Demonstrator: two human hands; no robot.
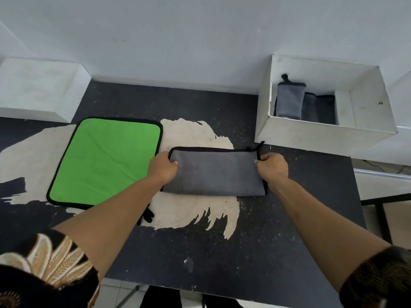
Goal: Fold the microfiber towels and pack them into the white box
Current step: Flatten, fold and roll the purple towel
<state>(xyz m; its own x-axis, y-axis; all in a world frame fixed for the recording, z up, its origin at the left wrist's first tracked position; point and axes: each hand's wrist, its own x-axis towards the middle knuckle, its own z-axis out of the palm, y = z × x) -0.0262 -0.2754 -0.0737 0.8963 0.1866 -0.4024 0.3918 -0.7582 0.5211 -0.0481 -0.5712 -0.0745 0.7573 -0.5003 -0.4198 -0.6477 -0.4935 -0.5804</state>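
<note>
Gripping the grey towel [213,174] at both short ends: curling the left hand [161,167] round the left end with the thumb on top, and pinching the right end with the right hand [272,166], thumb pressing on the black hem.

Reaching in over the front edge of the table [200,252] with both forearms bare, dark patterned sleeves [44,263] showing nearest the camera.

Resting the grey towel flat at the middle of the table, already folded into a long rectangle, long sides running parallel to the front edge. Lying partly over a pale worn patch [189,134] in the dark surface. Showing a black hang loop [260,144] at the towel's far right corner, pointing toward the far right corner of the table.

Lying just beside the left hand, toward the left edge: green towel [106,161], unfolded, flat, black-hemmed, near right corner hidden under the left forearm.

Standing at the far right corner of the table: white box [311,134], open at the top, front wall just beyond the hang loop; touching or apart, cannot tell. Holding folded towels [289,101], grey, standing on end against the box's left wall; exact count cannot be told.

Sitting at the far left corner: white block [37,90], no opening visible.

Backing the far edge: pale wall [178,41].
</note>
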